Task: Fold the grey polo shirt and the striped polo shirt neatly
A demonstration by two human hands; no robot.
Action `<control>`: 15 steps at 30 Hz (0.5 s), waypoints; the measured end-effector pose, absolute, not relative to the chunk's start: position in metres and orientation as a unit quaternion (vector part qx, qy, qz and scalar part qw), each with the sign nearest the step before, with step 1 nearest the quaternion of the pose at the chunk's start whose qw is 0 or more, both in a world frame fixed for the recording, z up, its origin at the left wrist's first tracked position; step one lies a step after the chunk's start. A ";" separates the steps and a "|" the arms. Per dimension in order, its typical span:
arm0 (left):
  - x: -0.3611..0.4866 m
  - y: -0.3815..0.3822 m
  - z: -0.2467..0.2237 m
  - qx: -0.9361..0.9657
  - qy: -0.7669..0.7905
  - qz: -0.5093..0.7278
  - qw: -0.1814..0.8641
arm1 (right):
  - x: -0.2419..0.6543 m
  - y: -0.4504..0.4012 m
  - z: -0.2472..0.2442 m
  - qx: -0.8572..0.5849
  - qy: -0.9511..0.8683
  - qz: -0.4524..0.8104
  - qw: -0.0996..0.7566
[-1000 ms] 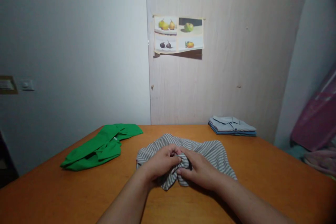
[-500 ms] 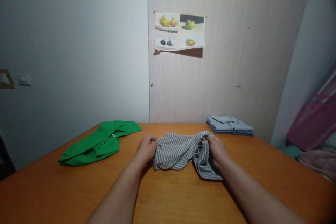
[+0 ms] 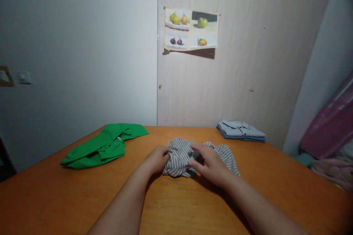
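Note:
A grey-and-white striped garment [image 3: 179, 156] lies crumpled on the orange-brown table [image 3: 171, 205], in front of me. My left hand [image 3: 158, 158] is closed on its left edge. Over the garment's middle, my right hand [image 3: 211, 163] has its thumb and fingers spread apart, with nothing gripped between them. Part of the cloth is hidden behind the right hand, and its right end spreads out beyond that hand.
To the left lies a loosely laid green garment [image 3: 96, 147]. A stack of folded shirts [image 3: 241, 131], light grey on top, sits at the back right. Behind the table rises a wall with a fruit picture sheet [image 3: 191, 29]. Pink fabric [image 3: 325, 125] stands beyond the right edge.
My right hand has let go of the garment's right end and moved left over its middle, opening. The right end has dropped flat on the table. My left hand keeps its hold.

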State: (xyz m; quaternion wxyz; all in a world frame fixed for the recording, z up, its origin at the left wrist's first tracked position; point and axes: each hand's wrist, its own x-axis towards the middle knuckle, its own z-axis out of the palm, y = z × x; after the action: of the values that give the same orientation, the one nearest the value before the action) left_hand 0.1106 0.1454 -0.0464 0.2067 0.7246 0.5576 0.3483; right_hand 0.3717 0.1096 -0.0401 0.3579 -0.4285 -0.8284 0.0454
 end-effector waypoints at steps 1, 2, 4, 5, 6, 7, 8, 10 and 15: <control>0.113 0.147 -0.047 0.740 0.525 0.353 0.227 | 0.368 0.105 -0.042 -0.412 -0.853 0.057 0.317; 0.115 0.148 -0.048 0.749 0.496 0.362 0.250 | 0.365 0.103 -0.043 -0.398 -0.870 0.065 0.282; 0.119 0.148 -0.050 0.732 0.458 0.401 0.305 | 0.364 0.102 -0.046 -0.386 -0.887 0.077 0.242; 0.121 0.148 -0.050 0.712 0.444 0.426 0.339 | 0.364 0.104 -0.047 -0.388 -0.886 0.085 0.238; 0.123 0.147 -0.049 0.687 0.430 0.449 0.375 | 0.364 0.106 -0.047 -0.394 -0.881 0.095 0.244; 0.125 0.146 -0.049 0.662 0.417 0.466 0.415 | 0.364 0.109 -0.047 -0.406 -0.869 0.108 0.261; 0.127 0.144 -0.048 0.636 0.404 0.477 0.453 | 0.365 0.112 -0.046 -0.421 -0.852 0.124 0.287; 0.130 0.140 -0.045 0.593 0.385 0.489 0.512 | 0.365 0.117 -0.044 -0.450 -0.799 0.173 0.360; 0.130 0.129 -0.037 0.563 0.379 0.478 0.557 | 0.368 0.126 -0.040 -0.457 -0.603 0.356 0.549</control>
State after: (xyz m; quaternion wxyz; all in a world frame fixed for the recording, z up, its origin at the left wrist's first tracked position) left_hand 0.1297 0.1292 -0.0370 0.5568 0.5634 0.3793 0.4782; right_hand 0.3681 0.1255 -0.0400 0.5490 -0.4568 -0.6028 0.3558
